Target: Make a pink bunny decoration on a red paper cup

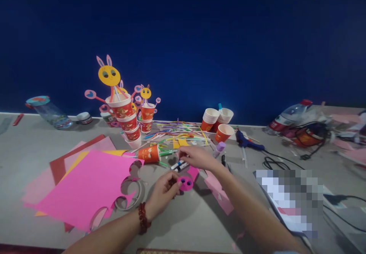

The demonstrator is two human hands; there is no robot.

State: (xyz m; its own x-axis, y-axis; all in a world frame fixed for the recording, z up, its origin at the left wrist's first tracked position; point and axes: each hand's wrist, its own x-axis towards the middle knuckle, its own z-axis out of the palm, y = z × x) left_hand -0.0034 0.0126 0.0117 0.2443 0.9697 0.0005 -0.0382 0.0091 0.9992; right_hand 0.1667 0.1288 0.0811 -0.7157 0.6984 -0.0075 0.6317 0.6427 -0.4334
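Between the thumb and fingers of my left hand is the edge of a round pink paper face with two dark eyes. My right hand reaches over from the right, fingers curled down above some white markers; whether it grips one is hard to make out. Left of it, an orange paper cup lies on its side with green straws coming out. Pink paper scraps lie right of the face, and a purple glue stick stands behind my right wrist.
Cut paper sheets and a tape roll lie left. Stacked-cup figures with yellow faces stand behind. Loose straws, paper cups and a blue glue gun with its cord are further back. A plastic bottle leans at right.
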